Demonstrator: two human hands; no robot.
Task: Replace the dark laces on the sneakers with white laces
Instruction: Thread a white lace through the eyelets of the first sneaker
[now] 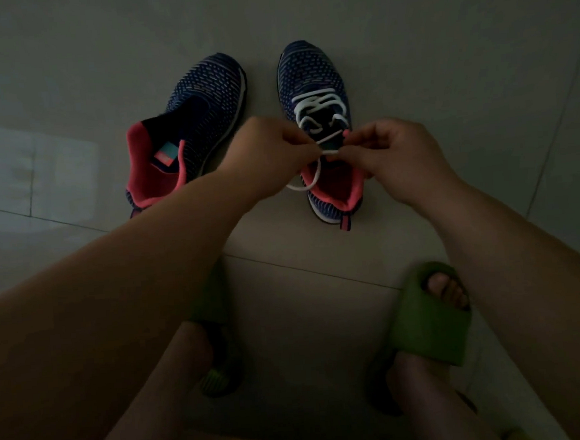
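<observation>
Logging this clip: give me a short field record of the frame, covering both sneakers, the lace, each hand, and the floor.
left sneaker: no lace visible, tongue bare
right sneaker: white lace threaded across the front rows
left hand: pinches the lace over the right sneaker's opening
right hand: pinches the lace close beside the left hand
loose lace: a loop hangs by the collar
floor: pale tiles, dim light
feet: green slippers
dark laces: none in view
</observation>
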